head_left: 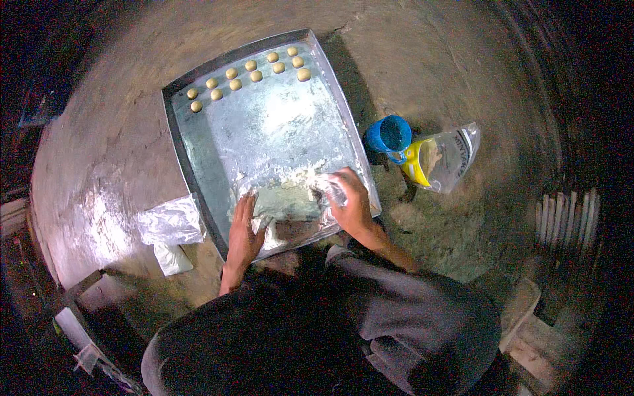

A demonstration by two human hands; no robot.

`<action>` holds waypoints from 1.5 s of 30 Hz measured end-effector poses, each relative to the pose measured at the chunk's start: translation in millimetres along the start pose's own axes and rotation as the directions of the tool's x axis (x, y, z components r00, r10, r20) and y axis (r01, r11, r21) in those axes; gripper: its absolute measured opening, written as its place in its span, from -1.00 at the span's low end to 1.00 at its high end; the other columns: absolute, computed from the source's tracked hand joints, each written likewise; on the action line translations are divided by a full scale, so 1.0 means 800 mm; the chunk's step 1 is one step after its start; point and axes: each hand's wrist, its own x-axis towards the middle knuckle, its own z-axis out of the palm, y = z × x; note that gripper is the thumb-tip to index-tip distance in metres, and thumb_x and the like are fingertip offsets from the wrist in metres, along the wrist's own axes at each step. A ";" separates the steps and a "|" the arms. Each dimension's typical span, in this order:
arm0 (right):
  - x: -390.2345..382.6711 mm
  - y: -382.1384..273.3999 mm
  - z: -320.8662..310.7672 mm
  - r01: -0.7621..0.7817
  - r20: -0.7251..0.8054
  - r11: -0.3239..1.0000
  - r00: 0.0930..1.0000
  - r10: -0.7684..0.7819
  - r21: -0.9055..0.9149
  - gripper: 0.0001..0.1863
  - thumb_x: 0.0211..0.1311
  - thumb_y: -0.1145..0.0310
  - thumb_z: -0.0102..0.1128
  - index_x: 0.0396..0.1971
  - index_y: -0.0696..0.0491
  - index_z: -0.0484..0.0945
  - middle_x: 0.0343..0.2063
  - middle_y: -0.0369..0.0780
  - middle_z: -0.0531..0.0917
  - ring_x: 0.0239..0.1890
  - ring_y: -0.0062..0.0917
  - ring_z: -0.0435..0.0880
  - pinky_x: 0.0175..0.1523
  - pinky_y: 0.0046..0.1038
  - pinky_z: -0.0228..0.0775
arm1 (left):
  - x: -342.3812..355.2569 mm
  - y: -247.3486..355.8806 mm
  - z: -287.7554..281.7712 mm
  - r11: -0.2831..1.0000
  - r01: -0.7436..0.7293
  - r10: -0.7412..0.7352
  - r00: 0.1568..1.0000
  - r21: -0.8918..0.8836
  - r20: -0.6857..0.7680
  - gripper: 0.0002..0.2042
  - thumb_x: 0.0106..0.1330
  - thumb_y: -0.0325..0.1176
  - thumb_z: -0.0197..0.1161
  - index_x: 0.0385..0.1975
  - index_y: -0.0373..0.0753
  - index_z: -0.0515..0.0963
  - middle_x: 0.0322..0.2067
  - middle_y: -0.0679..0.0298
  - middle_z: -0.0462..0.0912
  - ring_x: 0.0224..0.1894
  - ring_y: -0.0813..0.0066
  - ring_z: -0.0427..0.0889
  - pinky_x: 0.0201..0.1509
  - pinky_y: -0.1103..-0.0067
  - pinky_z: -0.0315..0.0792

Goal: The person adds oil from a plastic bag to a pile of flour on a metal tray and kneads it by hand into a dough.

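Observation:
A large metal baking tray (pixel 218 142) with raised sides lies in front of me. Several small round pale dough balls (pixel 236 84) sit in rows across its far end. Near its close edge, white flour or dough crumbs (pixel 300 178) are scattered around a pale smeared patch (pixel 287 204). My left hand (pixel 245 231) rests at the left of that patch, fingers stretched and touching its edge. On the patch's right side, my right hand (pixel 350 201) is curled around a shiny whitish thing (pixel 334 193), perhaps clear plastic; its kind cannot be made out.
Right of the tray stands a blue plastic mug (pixel 389 134), beside a clear and yellow plastic package (pixel 449 157). At the left lie a crumpled silvery-white plastic sheet (pixel 170 220) and a small white bag (pixel 173 259). The concrete floor (pixel 436 72) surrounds the tray.

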 end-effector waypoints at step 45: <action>-0.023 -0.013 0.038 0.067 0.202 0.997 0.976 -0.074 0.044 -0.36 -0.14 0.38 0.48 0.02 0.17 0.45 -0.01 -0.02 0.47 0.09 -0.10 0.48 0.14 -0.27 0.38 | 0.013 0.069 0.005 0.918 -0.247 0.251 0.968 -0.312 -0.027 -0.59 -0.02 -0.74 0.20 -0.09 -0.34 0.56 -0.15 0.02 0.59 -0.09 0.01 0.58 0.03 0.35 0.46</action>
